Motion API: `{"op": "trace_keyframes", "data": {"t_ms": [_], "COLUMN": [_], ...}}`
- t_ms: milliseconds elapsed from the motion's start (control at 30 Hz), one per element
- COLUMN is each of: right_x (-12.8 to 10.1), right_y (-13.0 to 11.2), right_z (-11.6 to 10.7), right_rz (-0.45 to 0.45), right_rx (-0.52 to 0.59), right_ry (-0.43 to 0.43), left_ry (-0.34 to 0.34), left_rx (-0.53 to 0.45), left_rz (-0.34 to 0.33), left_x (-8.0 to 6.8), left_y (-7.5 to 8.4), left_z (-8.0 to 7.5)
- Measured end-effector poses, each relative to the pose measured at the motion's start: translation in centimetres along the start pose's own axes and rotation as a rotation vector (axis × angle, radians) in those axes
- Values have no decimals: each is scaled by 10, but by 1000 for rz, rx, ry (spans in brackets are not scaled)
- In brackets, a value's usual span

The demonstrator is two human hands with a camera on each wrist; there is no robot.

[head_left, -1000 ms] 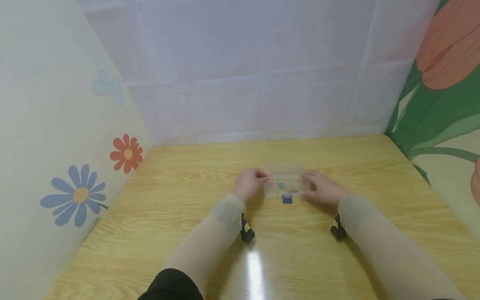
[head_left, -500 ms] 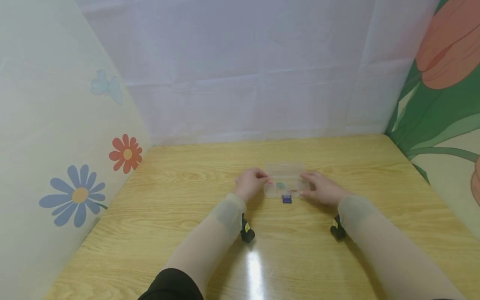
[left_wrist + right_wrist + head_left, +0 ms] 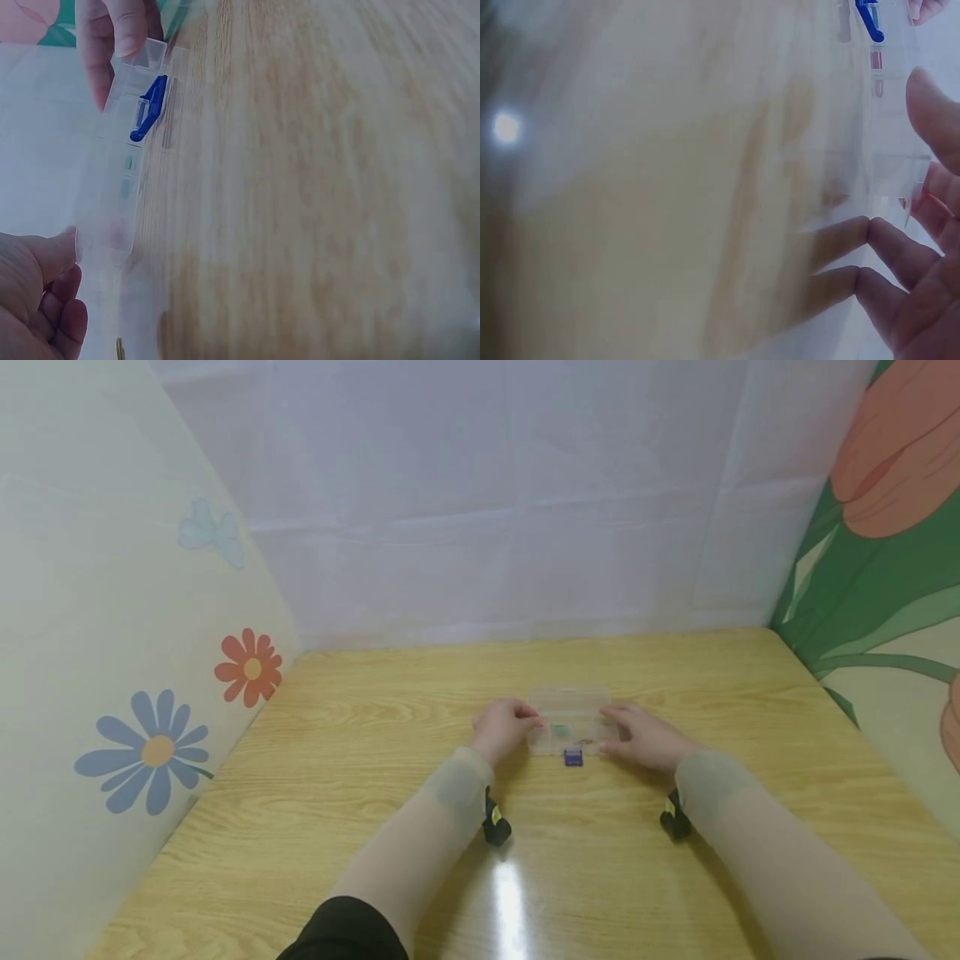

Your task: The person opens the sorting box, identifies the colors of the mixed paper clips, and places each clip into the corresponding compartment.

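A clear plastic compartment box (image 3: 562, 745) sits on the wooden table, with its see-through lid (image 3: 570, 697) laid back on the far side. A blue latch (image 3: 152, 109) hangs at its front edge. Small green pieces (image 3: 560, 730) and a reddish piece (image 3: 586, 742) show faintly inside. My left hand (image 3: 501, 728) grips the box's left end, thumb on its edge and the other fingers curled. My right hand (image 3: 643, 737) holds the right end between thumb and fingers. Two fingers of it touch the tabletop (image 3: 667, 225) in the right wrist view.
A white cloth (image 3: 487, 510) hangs behind the table's back edge. Flower-patterned panels stand at the left (image 3: 90, 610) and right (image 3: 885, 568). A bright light reflection (image 3: 510, 910) lies on the table between the forearms.
The left fingertips have shifted very slightly to the right at the box's left end. Otherwise the hands, box and lid look the same; the view drifts a little.
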State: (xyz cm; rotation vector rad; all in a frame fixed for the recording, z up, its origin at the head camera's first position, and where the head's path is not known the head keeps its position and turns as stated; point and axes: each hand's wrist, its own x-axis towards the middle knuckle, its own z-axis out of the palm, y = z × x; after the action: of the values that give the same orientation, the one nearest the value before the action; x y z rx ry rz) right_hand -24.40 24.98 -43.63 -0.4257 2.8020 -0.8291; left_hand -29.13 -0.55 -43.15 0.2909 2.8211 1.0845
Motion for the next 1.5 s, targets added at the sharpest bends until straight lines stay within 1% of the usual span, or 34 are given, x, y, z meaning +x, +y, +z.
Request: {"op": "trace_keyframes", "data": {"t_ms": [400, 533, 667, 833, 1133, 1367, 1500], "right_x": [0, -1, 1, 3, 5, 8, 8], "right_y": [-1, 0, -2, -4, -6, -11, -14], "right_z": [-1, -1, -5, -10, -21, -29, -34], "right_rz": [-3, 0, 3, -8, -6, -12, -24], "right_rx": [11, 8, 12, 2, 0, -15, -24], "right_ry": [2, -1, -8, -9, -28, -33, -34], "left_ry": [2, 3, 11, 38, 75, 107, 112], "left_rx": [-23, -42, -63, -52, -61, -34, -28], "left_rz": [-1, -11, -17, -11, -42, -73, -89], "left_x": [-3, -3, 0, 2, -1, 1, 1], "left_y": [2, -1, -5, -11, -16, -22, -23], "left_z": [-1, -3, -7, -15, -32, -39, -43]}}
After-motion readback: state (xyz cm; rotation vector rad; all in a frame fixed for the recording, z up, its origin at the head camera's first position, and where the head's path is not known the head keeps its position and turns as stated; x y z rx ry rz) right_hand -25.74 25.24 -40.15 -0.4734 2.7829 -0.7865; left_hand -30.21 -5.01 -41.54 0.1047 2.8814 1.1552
